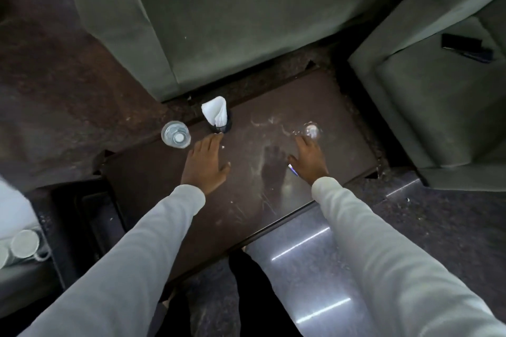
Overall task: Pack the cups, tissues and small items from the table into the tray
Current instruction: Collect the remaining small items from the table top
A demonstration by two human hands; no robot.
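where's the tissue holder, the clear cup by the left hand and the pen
tissue holder [215, 115], head view, on the white folded tissues
clear cup [175, 134], head view, inside its base
pen [292, 169], head view, mid-barrel

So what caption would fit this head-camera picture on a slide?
Both hands reach across a dark table: left hand toward the tissue holder, right hand toward a clear cup.

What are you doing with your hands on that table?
A person in pale sleeves is reaching over a dark table with both hands. The left hand stretches toward the holder of white tissues, fingertips right at its base. The right hand reaches toward a clear cup and seems to have a small pen-like thing tucked under it. Neither grip has closed yet. Another clear cup stands at the table's left edge. White cups sit off at the lower left.
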